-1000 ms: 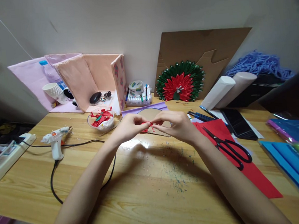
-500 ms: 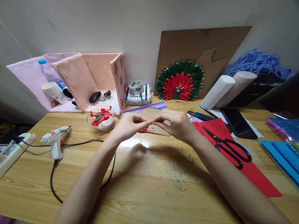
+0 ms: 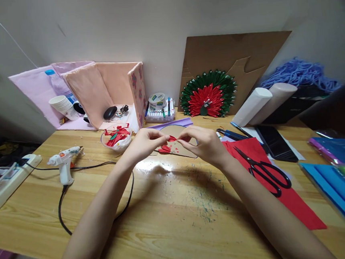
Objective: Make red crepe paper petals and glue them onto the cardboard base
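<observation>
My left hand (image 3: 147, 142) and my right hand (image 3: 203, 142) meet over the middle of the wooden table (image 3: 168, 218). Both pinch a small red paper piece (image 3: 172, 138) between fingertips, held just above a brown cardboard disc (image 3: 180, 145). Another folded red paper bit (image 3: 163, 149) lies on that disc under my hands. A clear bowl (image 3: 117, 139) of red and green paper scraps stands just left of my left hand. A red sheet (image 3: 290, 199) with black scissors (image 3: 267, 171) on it lies right of my right hand.
A hot glue gun (image 3: 63, 161) with a black cord sits at the left, a power strip (image 3: 4, 182) beyond it. At the back are a pink box (image 3: 108, 90), markers and tape (image 3: 158, 108), and a red-green paper rosette (image 3: 208, 94) on cardboard. Blue sheets (image 3: 337, 187), a phone (image 3: 274, 142) and white rolls (image 3: 253, 105) lie at right.
My hands have drawn slightly apart and lifted a little, so the red piece between my fingertips and the folded red bit on the disc now show.
</observation>
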Available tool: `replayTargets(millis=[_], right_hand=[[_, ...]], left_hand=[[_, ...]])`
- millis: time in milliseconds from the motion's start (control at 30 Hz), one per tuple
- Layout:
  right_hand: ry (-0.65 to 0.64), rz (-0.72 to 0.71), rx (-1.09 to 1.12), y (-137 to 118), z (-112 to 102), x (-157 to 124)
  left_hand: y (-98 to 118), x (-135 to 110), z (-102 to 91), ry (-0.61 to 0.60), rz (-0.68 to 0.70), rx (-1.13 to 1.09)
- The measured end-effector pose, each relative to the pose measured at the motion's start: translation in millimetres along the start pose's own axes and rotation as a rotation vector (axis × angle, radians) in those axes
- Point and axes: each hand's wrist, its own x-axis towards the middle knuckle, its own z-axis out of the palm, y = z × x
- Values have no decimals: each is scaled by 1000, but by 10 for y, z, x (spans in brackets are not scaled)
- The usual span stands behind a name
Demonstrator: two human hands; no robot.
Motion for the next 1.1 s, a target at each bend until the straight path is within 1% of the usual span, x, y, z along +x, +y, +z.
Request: replayTargets(millis=[200, 333, 500, 567, 633, 700, 767, 933, 1100], right_hand=[[14, -8, 11, -3, -5, 5], [10, -11, 11, -1, -5, 6], [16, -13, 5, -13, -1, 6], [20, -19, 4, -14, -3, 4], [18, -24, 2, -12, -6, 2], [14, -26, 0, -10, -10, 2], [12, -27, -2, -9, -12, 3], [2, -23, 5, -6, -14, 4], [9, -23, 3, -1, -14, 0]], left_hand=[[-40, 21, -5, -2, 24, -10], [-34, 26, -5, 20, 25, -27], [-38, 22, -36, 57, 23, 65], [-28, 9, -41, 72, 25, 70], [-10, -6, -34, 80, 47, 1], [10, -20, -17, 60, 83, -92], [23, -30, 1, 41, 114, -127], [23, -37, 14, 91, 174, -20], [26, -38, -1, 104, 236, 23]])
